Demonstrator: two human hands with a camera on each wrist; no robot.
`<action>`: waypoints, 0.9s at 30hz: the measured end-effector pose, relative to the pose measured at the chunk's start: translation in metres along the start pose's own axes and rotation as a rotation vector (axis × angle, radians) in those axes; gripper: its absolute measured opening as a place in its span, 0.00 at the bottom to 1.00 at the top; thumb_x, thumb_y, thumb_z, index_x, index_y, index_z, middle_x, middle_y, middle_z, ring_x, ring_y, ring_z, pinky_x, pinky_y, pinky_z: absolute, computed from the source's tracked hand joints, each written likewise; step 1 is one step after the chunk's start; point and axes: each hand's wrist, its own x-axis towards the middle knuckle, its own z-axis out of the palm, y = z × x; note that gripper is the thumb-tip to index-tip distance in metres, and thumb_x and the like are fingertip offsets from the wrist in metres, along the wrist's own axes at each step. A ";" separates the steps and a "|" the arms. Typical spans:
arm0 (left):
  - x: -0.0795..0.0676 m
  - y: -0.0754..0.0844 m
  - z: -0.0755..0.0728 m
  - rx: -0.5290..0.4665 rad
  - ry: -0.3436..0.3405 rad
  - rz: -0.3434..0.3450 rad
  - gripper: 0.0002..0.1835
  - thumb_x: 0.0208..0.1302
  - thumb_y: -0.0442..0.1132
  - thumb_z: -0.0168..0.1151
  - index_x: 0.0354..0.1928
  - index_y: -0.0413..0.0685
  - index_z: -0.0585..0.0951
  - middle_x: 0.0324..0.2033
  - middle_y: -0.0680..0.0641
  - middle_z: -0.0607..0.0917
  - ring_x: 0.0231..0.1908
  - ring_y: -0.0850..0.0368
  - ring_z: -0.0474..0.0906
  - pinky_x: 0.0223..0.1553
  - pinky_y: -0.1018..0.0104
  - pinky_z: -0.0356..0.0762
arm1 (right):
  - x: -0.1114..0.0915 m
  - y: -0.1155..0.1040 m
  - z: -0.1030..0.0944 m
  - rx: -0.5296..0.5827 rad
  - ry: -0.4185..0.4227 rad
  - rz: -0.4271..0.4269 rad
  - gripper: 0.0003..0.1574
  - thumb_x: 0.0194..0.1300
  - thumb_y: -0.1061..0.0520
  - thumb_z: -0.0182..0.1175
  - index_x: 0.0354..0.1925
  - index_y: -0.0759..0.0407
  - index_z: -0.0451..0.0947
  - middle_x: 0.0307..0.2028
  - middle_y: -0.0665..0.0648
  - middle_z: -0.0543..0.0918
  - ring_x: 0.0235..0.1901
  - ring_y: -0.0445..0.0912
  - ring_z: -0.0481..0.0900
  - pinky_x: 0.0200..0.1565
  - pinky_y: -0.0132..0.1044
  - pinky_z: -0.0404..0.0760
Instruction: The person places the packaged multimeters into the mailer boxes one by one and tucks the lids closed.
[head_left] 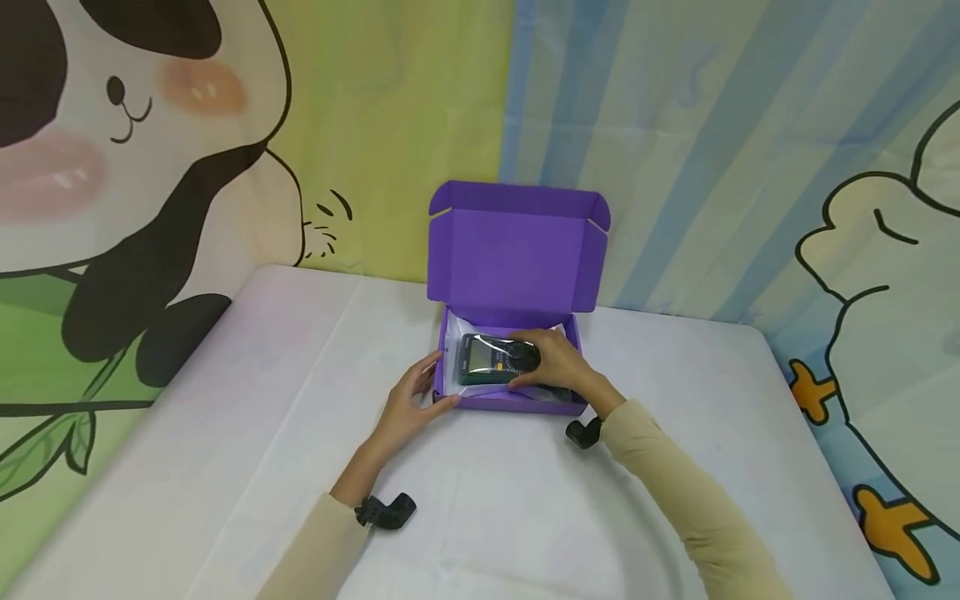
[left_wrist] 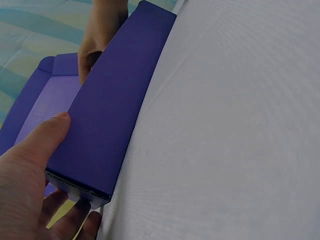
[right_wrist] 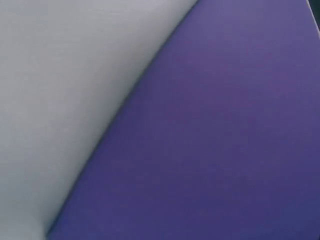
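A purple cardboard box (head_left: 510,403) stands on the white table with its lid (head_left: 513,250) raised upright at the back. Inside lies a dark green multimeter (head_left: 491,360) in a clear plastic bag. My right hand (head_left: 551,360) reaches into the box and grips the multimeter's right end. My left hand (head_left: 420,396) holds the box's front left corner, thumb on the front wall (left_wrist: 112,115) and fingers round the side. The right wrist view shows only the box's purple wall (right_wrist: 220,140) and table.
The white table (head_left: 262,433) spreads wide on both sides and in front of the box. Cartoon-printed cloth backdrops (head_left: 750,150) stand close behind the table and along its left and right edges.
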 end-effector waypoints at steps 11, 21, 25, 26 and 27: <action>-0.003 0.011 -0.001 -0.011 -0.012 -0.019 0.42 0.52 0.47 0.70 0.68 0.55 0.61 0.67 0.47 0.63 0.65 0.47 0.64 0.63 0.53 0.66 | -0.007 0.004 0.006 -0.012 -0.044 0.037 0.57 0.43 0.35 0.71 0.68 0.49 0.60 0.62 0.60 0.68 0.64 0.56 0.61 0.69 0.60 0.42; -0.002 0.004 0.000 -0.020 -0.018 -0.043 0.42 0.51 0.52 0.69 0.68 0.62 0.61 0.67 0.49 0.63 0.65 0.48 0.64 0.62 0.53 0.67 | -0.009 0.002 0.006 -0.056 -0.048 0.048 0.58 0.45 0.33 0.68 0.69 0.47 0.57 0.65 0.60 0.65 0.67 0.56 0.59 0.69 0.59 0.40; -0.001 0.004 0.000 0.004 -0.005 -0.033 0.42 0.51 0.50 0.70 0.68 0.61 0.62 0.67 0.49 0.63 0.64 0.48 0.65 0.62 0.54 0.67 | -0.010 0.003 0.008 -0.081 -0.034 0.041 0.58 0.46 0.31 0.67 0.70 0.47 0.56 0.64 0.59 0.65 0.66 0.55 0.60 0.69 0.59 0.41; -0.001 0.004 0.000 0.004 -0.004 -0.025 0.42 0.51 0.50 0.70 0.68 0.60 0.62 0.67 0.48 0.63 0.64 0.47 0.65 0.62 0.53 0.67 | -0.010 0.003 0.008 -0.083 -0.032 0.042 0.58 0.46 0.31 0.67 0.70 0.46 0.56 0.65 0.59 0.65 0.66 0.55 0.60 0.69 0.59 0.41; 0.000 0.004 0.000 0.002 -0.003 -0.023 0.42 0.51 0.49 0.70 0.68 0.60 0.62 0.67 0.48 0.64 0.64 0.48 0.65 0.62 0.54 0.67 | -0.011 0.003 0.008 -0.084 -0.033 0.044 0.58 0.46 0.31 0.66 0.70 0.46 0.55 0.65 0.59 0.64 0.67 0.55 0.59 0.69 0.59 0.41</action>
